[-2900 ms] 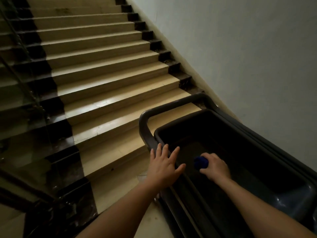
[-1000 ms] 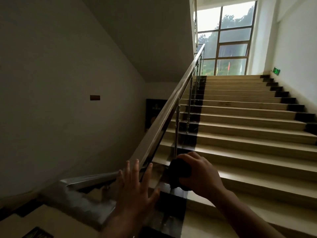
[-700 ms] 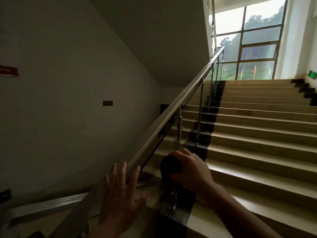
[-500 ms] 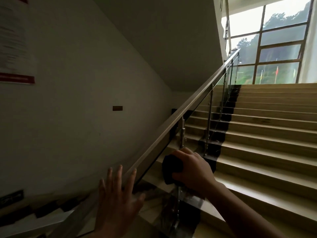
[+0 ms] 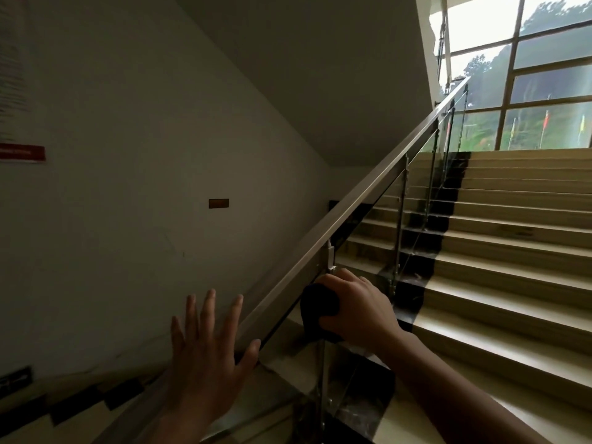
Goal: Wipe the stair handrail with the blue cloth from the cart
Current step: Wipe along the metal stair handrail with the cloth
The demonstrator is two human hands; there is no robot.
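Head camera looks up a dim stairwell, along a metal handrail (image 5: pixel 368 203) that rises from the lower left toward a large window (image 5: pixel 525 75) at the top landing. The right hand (image 5: pixel 358 309) is just below the handrail on the stair side, beside a thin metal post (image 5: pixel 330 254), and its fingers are curled tightly around the blue cloth (image 5: pixel 318 307). The cloth is bunched into a ball and looks almost black in this light. It sits very near the lower edge of the handrail, but I cannot tell if it touches the metal. The left hand (image 5: pixel 208 344) is raised at the lower end of the handrail with the fingers (image 5: pixel 209 302) straight and spread, holding nothing; the thumb is close to the rail, and contact is not clear. Glass panels (image 5: pixel 387 225) hang under the handrail. Beige stairs (image 5: pixel 512 251) with a dark edge strip go up on the right. A small brown plate (image 5: pixel 218 203) is on the grey wall (image 5: pixel 128 155) at left.
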